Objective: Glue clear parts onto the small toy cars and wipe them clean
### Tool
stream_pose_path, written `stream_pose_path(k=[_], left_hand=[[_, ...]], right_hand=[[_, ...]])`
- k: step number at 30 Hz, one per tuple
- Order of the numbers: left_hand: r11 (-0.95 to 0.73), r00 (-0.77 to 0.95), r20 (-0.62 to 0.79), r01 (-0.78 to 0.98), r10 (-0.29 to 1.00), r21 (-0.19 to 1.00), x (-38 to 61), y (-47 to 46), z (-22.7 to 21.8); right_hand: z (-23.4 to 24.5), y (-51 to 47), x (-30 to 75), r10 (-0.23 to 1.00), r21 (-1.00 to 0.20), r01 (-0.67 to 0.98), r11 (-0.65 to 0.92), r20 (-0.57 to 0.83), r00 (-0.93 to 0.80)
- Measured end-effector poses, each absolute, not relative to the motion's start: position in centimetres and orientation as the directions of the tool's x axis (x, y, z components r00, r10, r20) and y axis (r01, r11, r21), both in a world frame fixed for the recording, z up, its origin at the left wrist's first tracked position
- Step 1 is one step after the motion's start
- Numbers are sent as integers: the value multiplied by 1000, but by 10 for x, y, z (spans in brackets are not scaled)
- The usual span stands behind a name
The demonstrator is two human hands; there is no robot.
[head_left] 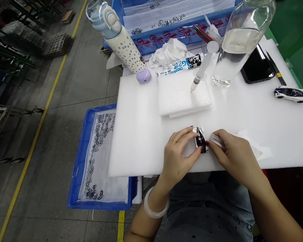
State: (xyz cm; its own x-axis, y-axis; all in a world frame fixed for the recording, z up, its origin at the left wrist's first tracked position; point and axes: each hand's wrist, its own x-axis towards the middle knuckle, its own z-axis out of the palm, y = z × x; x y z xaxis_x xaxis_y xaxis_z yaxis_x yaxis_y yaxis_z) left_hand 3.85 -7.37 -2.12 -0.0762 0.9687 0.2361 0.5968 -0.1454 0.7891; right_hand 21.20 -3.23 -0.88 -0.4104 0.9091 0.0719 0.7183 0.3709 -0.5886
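Note:
A small white and dark toy car (201,141) rests upright near the front edge of the white foam sheet (138,134). My left hand (179,153) grips it from the left, thumb and fingertips against its body. Close on its other side, my right hand (233,153) pinches a folded white tissue (217,140), the fingertips at the car's side. Whether the tissue touches the car I cannot tell. More white tissue (257,149) lies on the foam beside and partly behind the right hand.
Behind the hands, a syringe (202,70) stands tilted on a foam block (181,97). Around it are a clear bottle (236,50), phone (257,65), tweezers (276,69), another toy car (293,94), purple case (143,76) and dotted bottle (126,47). A blue tray (77,168) of small dark parts sits lower left.

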Motion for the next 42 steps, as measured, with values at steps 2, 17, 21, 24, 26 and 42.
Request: stream_pose_path(k=[2,17,21,24,26,42], left_hand=[[-139,-78,229,594,970,792,39,-74,-21],[-151,-6,224,723,975,674,38,-72,-23],[-194,46,219,665,975,721,33,-74,-20],[-187,43,211,655,977,732,32,-73,-18],[-182,33,213,656,977,732,33,-73,-18],[-204,119,167,655,979,728,30,-71,-18]], right_hand=[[-10,-33,212,911,-576,727,374,83,-403],[-2,-32,225,906,-718,646,261,-49,-421],[-2,-34,225,901,-719,636,280,-32,-433],[-3,-34,224,901,-720,632,289,-19,-434],[-4,-34,224,903,-714,634,297,-7,-430],[-4,-32,227,917,-741,617,265,-3,-399]])
